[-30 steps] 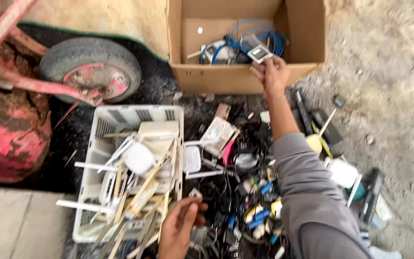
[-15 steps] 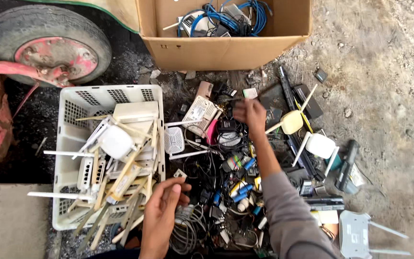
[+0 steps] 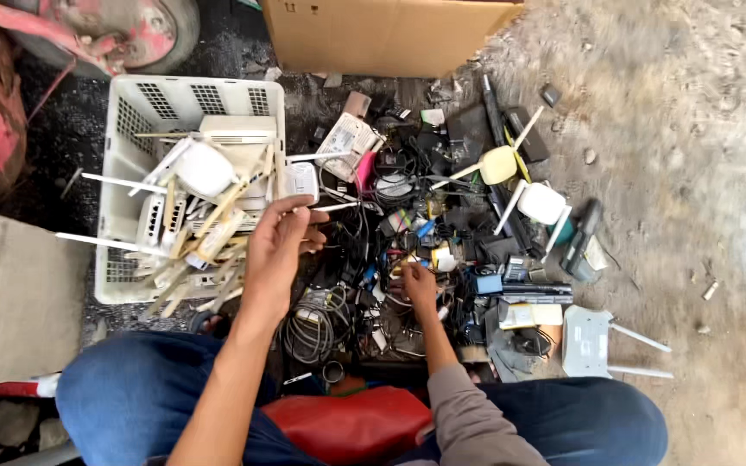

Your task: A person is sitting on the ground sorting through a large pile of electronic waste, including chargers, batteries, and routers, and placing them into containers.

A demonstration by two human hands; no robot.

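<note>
An outdoor scrap-sorting yard: discarded electronics pile [image 3: 442, 250] on dirt ground [image 3: 684, 155], crate [image 3: 131, 112] of old routers.

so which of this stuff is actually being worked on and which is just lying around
In hand:
left hand, raised beside the white basket of routers
right hand, down in the pile of cables and small electronics

Lying about:
cardboard box
red wheel
white router on the ground

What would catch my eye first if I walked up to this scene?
Probably the dark heap of tangled cables and small electronics spread on the ground in the middle, where the right hand is digging. To its left stands a white plastic crate stuffed with white routers and antennas, the left hand raised open beside it. A cardboard box sits at the top.
</note>
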